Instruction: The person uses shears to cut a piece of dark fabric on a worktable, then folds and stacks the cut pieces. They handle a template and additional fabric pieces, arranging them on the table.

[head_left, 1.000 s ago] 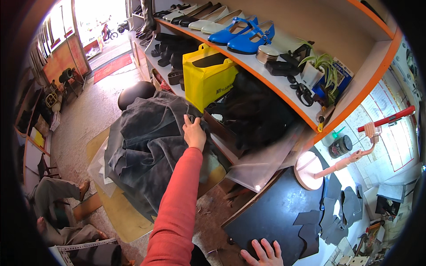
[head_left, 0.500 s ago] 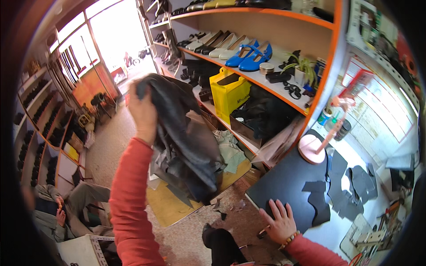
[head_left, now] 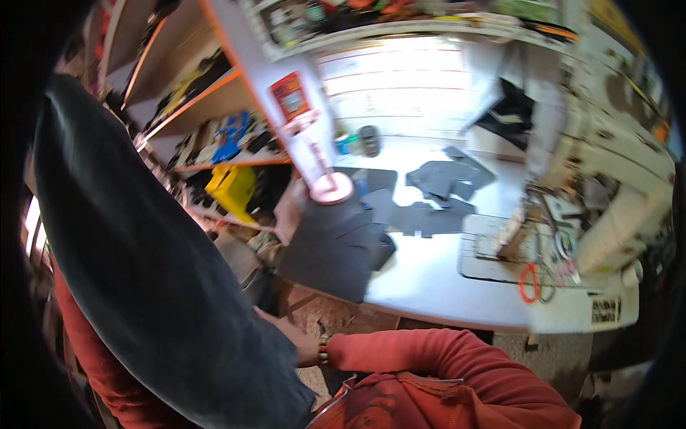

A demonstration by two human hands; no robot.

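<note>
A large black leather sheet (head_left: 150, 264) hangs stretched from the upper left down to my lap, filling the left of the view. My left arm, in a red sleeve (head_left: 93, 350), runs up behind it. The left hand itself is hidden, but the sheet stays raised on that arm's side, as it was when held. My right hand (head_left: 306, 346), with a beaded bracelet at the wrist, is at the sheet's lower right edge. Its fingers are partly covered by the leather and blurred. Several dark cut pieces (head_left: 443, 179) lie on the white table (head_left: 429, 279), beyond my right hand.
A dark flat board (head_left: 321, 250) covers the table's left corner, with a pink round-based stand (head_left: 331, 189) on its far end. At right stands a sewing machine (head_left: 607, 150), with orange-handled scissors (head_left: 529, 282) beside it. Shoe shelves (head_left: 236, 161) and a yellow bag (head_left: 232, 187) are at back left.
My view has swung right toward the table and sewing machine. The leather sheet has come up close at left. My right hand has left the board and moved to the sheet's edge.
</note>
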